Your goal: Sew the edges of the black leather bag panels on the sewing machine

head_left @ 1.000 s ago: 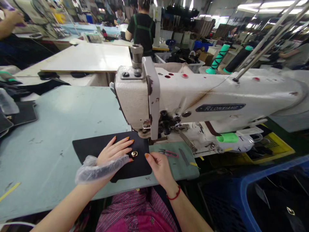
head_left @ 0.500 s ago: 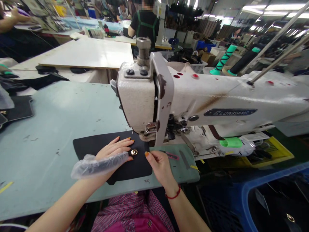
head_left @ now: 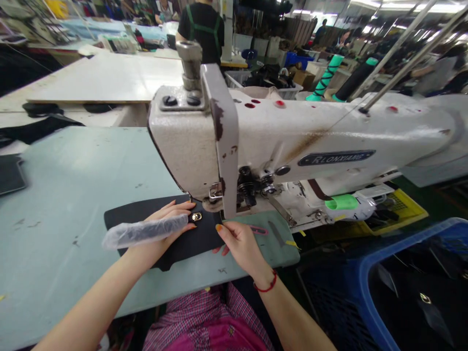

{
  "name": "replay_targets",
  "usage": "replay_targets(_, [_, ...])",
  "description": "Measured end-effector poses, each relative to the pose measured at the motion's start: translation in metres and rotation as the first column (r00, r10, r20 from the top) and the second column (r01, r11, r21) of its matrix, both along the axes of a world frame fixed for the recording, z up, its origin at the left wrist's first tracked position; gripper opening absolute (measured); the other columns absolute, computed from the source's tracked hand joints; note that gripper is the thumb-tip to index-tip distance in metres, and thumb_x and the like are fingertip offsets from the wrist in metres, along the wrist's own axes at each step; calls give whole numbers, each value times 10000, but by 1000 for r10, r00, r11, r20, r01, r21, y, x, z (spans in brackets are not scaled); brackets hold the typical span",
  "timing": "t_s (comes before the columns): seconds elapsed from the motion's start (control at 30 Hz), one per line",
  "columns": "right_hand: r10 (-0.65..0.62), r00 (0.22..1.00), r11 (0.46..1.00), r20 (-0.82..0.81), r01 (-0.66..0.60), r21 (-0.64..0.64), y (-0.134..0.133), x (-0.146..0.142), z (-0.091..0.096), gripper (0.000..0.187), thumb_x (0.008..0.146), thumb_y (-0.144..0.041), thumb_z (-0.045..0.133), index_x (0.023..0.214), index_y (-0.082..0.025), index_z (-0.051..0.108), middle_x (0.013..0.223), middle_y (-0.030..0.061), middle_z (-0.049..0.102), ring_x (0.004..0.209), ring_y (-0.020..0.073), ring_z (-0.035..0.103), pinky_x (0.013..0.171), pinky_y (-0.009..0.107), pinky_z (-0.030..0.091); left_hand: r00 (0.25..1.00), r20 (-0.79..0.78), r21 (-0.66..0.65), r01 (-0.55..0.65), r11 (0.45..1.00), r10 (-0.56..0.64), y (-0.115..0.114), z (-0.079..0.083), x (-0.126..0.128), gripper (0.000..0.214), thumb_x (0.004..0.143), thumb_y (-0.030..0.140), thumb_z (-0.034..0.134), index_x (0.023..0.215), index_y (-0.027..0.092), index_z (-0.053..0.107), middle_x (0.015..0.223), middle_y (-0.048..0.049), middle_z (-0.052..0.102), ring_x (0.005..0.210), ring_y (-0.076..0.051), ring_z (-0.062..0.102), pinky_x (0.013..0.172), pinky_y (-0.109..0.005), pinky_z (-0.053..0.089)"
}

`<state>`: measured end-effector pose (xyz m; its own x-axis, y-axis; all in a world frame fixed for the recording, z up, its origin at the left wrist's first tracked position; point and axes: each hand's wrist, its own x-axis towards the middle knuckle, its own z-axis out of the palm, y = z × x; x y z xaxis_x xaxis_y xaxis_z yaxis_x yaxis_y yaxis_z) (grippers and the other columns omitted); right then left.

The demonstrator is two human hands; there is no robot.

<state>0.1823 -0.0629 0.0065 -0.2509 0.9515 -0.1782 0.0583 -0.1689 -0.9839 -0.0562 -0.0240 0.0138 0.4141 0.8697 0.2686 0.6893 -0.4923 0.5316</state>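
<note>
A flat black panel (head_left: 199,239), leather-like, lies under the head of the white sewing machine (head_left: 190,141). Its gold metal clasp (head_left: 196,216) sits beside the fingertips of my left hand (head_left: 166,219), which rests flat on the panel with fingers stretched out. A strip wrapped in clear plastic (head_left: 146,231) runs from the clasp back across that hand. At the panel's right edge, my right hand (head_left: 237,241) pinches the edge between thumb and fingers, with some fingertips showing below it. The needle area is partly hidden by the machine head.
Right of my right hand, a pink-handled tool (head_left: 259,230) lies on the pale green table (head_left: 73,195). A blue crate (head_left: 365,282) with black pieces stands at the right, near a yellow tray (head_left: 409,214). Thread cones (head_left: 326,78) stand behind the machine; a person (head_left: 201,29) is beyond.
The camera view has shifted, so the machine appears further left. The panel has turned slightly, its right side rising, and my right hand's fingertips now show beneath its edge. My left hand stays flat on it.
</note>
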Motion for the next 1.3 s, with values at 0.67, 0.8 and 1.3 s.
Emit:
replay_targets(0.67, [108, 929, 935, -354, -217, -282, -3, 11, 3, 439, 831, -543, 653, 747, -113, 633, 797, 95, 751, 581, 109, 679, 443, 147, 475, 990, -141, 35, -23, 999, 28, 10, 7, -10, 483, 920, 544, 484, 1147, 161, 671, 1135, -103, 727, 1076, -308, 661, 996, -500, 483])
replay_targets(0.8, [97, 933, 938, -347, -202, -283, -3, 9, 5, 464, 812, -569, 656, 737, -112, 636, 779, 95, 745, 576, 111, 671, 446, 156, 473, 990, -140, 59, -16, 998, 24, 11, 9, -10, 486, 914, 562, 486, 1119, 168, 685, 1125, -95, 737, 1057, -301, 677, 981, -478, 502])
replay_targets(1.3, [-21, 998, 1000, -56, 20, -9, -16, -4, -24, 528, 879, -625, 538, 630, -160, 571, 550, 13, 624, 471, 92, 555, 497, 191, 447, 978, -207, 56, 51, 997, -39, 8, 12, -3, 395, 923, 492, 496, 1104, 192, 678, 1175, -103, 711, 1115, -302, 651, 1030, -442, 488])
